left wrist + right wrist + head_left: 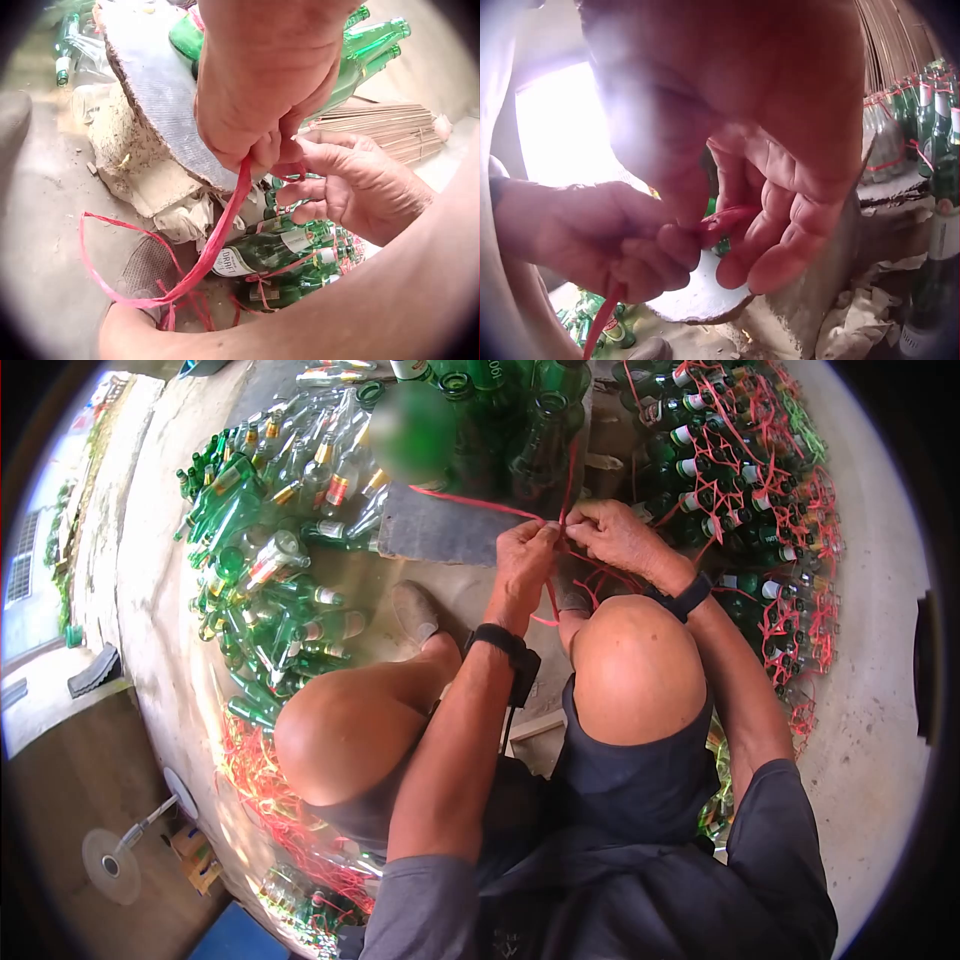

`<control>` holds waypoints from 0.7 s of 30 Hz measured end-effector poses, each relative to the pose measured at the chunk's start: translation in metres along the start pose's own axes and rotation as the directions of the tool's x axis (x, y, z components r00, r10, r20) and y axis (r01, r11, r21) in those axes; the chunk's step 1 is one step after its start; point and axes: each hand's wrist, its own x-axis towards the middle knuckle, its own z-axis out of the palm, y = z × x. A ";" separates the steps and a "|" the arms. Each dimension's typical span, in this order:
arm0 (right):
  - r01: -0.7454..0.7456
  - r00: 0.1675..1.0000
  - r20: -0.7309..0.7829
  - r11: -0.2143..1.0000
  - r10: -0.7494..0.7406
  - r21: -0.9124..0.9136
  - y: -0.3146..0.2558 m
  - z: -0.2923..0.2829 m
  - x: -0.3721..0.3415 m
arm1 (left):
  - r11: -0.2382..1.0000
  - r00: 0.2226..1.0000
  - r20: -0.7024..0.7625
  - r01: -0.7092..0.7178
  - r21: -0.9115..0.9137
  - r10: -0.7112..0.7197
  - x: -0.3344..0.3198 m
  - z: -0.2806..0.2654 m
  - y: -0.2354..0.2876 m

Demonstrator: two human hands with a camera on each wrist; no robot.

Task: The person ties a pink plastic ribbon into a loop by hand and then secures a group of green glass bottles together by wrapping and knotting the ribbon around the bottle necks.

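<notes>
Both hands meet at the front edge of a grey-topped board (430,532), close to a cluster of upright green glass bottles (545,445). A strand of red plastic twine (478,504) runs along the front of these bottles to the fingers. My left hand (525,560) grips the twine in curled fingers, and a loose tail hangs below in the left wrist view. With thumb and forefinger, my right hand (628,542) pinches the twine right beside the left fingertips. Its other fingers are loosely bent in the right wrist view.
Loose bottles (240,510) lie heaped on the left. On the right stand rows of bottles (750,500) tied with red twine. More red twine (285,810) lies in a tangle at the lower left. The person's knees (640,670) flank the forearms.
</notes>
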 end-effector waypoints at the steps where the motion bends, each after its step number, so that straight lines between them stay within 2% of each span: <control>1: -0.002 1.000 0.001 1.000 0.002 0.000 0.003 0.000 0.000 | 1.000 1.000 -0.020 -0.012 0.008 0.012 0.000 0.000 0.001; 4: 0.024 1.000 -0.008 0.999 -0.024 -0.026 -0.005 -0.003 -0.002 | 1.000 0.998 -0.068 -0.019 -0.019 0.017 -0.003 0.000 0.005; 6: -0.152 0.988 -0.041 0.988 0.151 -0.011 -0.020 -0.010 -0.007 | 0.998 0.995 -0.097 -0.017 -0.055 0.012 -0.001 -0.005 0.003; 7: -0.152 0.988 -0.040 0.988 0.152 -0.011 -0.023 -0.011 -0.008 | 0.987 0.997 -0.077 -0.026 -0.160 0.014 0.002 -0.009 -0.002; 8: -0.202 0.978 -0.024 0.976 0.205 0.084 -0.025 -0.013 -0.009 | 0.964 0.998 -0.057 -0.032 -0.263 0.018 0.005 -0.012 -0.006; 9: -0.251 0.967 -0.004 0.951 0.256 0.178 -0.025 -0.014 -0.010 | 0.964 0.998 -0.057 -0.032 -0.263 0.017 0.005 -0.013 -0.006; 13: -0.288 0.958 0.067 0.940 0.280 0.184 -0.023 -0.016 -0.010 | 0.943 1.000 -0.006 0.018 -0.333 -0.021 0.004 -0.015 -0.004; 15: -0.322 0.947 0.141 0.827 0.289 0.462 -0.022 -0.016 -0.010 | 0.936 0.999 0.014 0.032 -0.351 -0.029 0.003 -0.015 -0.004; 16: -0.323 0.946 0.142 0.826 0.291 0.461 -0.024 -0.017 -0.010 | 0.935 0.999 0.015 0.032 -0.352 -0.029 0.003 -0.015 -0.004; 18: -0.402 0.910 0.181 0.693 0.372 0.598 -0.030 -0.019 -0.009 | 0.935 0.999 0.015 0.033 -0.354 -0.030 0.003 -0.015 -0.004; 19: -0.403 0.910 0.182 0.693 0.373 0.597 -0.030 -0.020 -0.007 | 0.946 1.000 0.019 0.019 -0.324 -0.013 0.003 -0.015 -0.004; 21: -0.399 0.911 0.230 0.594 0.342 0.698 -0.028 -0.021 -0.002 | 0.955 1.000 0.025 0.007 -0.296 0.000 0.004 -0.015 -0.004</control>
